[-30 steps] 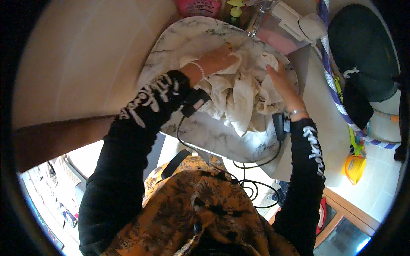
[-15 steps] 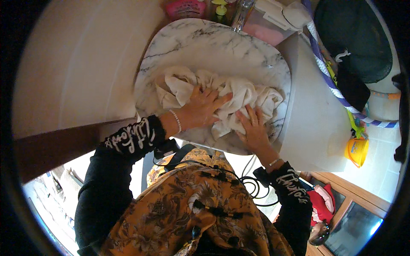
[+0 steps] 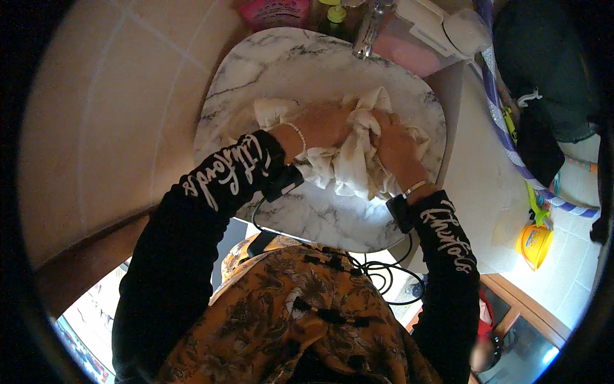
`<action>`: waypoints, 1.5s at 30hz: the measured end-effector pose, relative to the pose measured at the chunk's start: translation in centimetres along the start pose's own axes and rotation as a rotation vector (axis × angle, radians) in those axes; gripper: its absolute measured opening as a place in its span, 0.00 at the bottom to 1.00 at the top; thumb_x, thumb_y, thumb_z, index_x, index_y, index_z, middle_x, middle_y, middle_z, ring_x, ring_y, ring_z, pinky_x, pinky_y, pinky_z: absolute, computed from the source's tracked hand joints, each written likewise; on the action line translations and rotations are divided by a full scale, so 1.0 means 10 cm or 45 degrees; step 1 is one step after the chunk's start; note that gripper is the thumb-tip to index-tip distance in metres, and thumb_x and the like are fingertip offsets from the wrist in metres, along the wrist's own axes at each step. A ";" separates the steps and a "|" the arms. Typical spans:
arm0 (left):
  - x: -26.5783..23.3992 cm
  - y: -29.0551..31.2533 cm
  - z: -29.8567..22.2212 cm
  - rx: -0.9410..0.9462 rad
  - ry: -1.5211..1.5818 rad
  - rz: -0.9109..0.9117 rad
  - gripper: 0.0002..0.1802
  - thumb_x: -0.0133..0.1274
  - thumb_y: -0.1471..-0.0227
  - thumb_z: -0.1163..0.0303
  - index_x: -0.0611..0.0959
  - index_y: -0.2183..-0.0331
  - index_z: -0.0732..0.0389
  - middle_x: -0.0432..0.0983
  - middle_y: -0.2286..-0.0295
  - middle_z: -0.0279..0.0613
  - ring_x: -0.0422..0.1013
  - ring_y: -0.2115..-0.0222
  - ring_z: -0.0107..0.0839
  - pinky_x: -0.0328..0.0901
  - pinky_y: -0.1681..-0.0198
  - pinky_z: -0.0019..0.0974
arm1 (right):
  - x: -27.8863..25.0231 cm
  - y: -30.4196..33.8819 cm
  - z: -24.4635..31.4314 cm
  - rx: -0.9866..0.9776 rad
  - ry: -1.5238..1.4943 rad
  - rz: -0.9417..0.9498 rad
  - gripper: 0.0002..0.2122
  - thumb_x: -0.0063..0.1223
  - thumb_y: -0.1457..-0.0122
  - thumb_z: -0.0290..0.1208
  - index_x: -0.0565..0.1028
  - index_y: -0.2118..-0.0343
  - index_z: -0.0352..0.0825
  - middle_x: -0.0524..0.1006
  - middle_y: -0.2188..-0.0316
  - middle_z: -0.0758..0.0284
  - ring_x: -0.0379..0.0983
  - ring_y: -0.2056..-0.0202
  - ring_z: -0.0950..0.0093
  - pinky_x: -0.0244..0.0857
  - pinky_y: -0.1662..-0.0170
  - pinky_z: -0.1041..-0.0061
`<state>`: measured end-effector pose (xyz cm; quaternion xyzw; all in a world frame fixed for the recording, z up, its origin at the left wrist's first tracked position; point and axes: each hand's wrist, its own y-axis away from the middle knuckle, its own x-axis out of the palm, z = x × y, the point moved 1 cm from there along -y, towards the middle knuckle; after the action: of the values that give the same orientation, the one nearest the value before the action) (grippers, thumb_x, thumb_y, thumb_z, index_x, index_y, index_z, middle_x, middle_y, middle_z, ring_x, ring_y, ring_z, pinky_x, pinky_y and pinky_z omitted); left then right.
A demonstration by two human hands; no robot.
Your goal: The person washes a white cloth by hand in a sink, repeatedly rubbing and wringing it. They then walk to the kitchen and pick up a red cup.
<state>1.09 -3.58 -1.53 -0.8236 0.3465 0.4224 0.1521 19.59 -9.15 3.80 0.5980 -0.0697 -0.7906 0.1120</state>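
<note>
A cream-white cloth (image 3: 350,163) lies bunched up in the marble-patterned washbasin (image 3: 256,77). My left hand (image 3: 326,125) is closed on its upper middle part, the fingers partly buried in the folds. Close beside it, my right hand (image 3: 391,142) grips a raised, twisted fold of the same cloth. The lower part of the cloth hangs in creases toward the near side of the basin, and a loose end shows left of my left hand. A metal tap (image 3: 368,38) stands at the basin's far rim.
Behind the basin are a pink pouch (image 3: 276,13), a pump bottle (image 3: 334,19) and a clear container (image 3: 409,48). To the right hang a purple-and-white hoop (image 3: 497,109), a dark mesh bag (image 3: 543,70) and a small yellow bucket (image 3: 536,243). Another person (image 3: 486,349) appears at lower right.
Both hands have moved up and closer together, from lying spread on the cloth to gripping it. The cloth's middle is now gathered and lifted between them.
</note>
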 end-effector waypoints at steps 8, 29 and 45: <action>-0.01 -0.21 0.14 -0.061 0.030 0.002 0.26 0.46 0.47 0.59 0.69 0.48 0.58 0.72 0.56 0.57 0.68 0.55 0.53 0.60 0.49 0.48 | -0.05 -0.26 -0.16 -0.065 -0.283 -0.051 0.21 0.46 0.42 0.39 0.64 0.45 0.42 0.68 0.51 0.51 0.65 0.51 0.49 0.61 0.51 0.56; -1.61 1.19 -0.83 0.004 0.871 -0.666 0.18 0.50 0.45 0.60 0.77 0.57 0.63 0.73 0.74 0.32 0.65 0.73 0.19 0.63 0.69 0.27 | -1.10 1.37 0.04 -0.079 -1.491 -0.315 0.27 0.48 0.40 0.41 0.59 0.41 0.32 0.65 0.46 0.62 0.62 0.46 0.71 0.55 0.43 0.74; -0.06 1.06 -0.61 0.006 -0.160 0.234 0.48 0.56 0.53 0.53 0.53 0.41 0.68 0.77 0.76 0.54 0.74 0.74 0.48 0.66 0.69 0.47 | 0.66 0.79 0.09 -0.076 0.087 -0.066 0.33 0.49 0.44 0.42 0.49 0.37 0.45 0.50 0.40 0.46 0.45 0.39 0.47 0.45 0.38 0.53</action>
<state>-2.97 -14.21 3.09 -0.7599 0.4113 0.4847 0.1359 17.78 -18.53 -0.13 0.6228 -0.0266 -0.7739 0.1116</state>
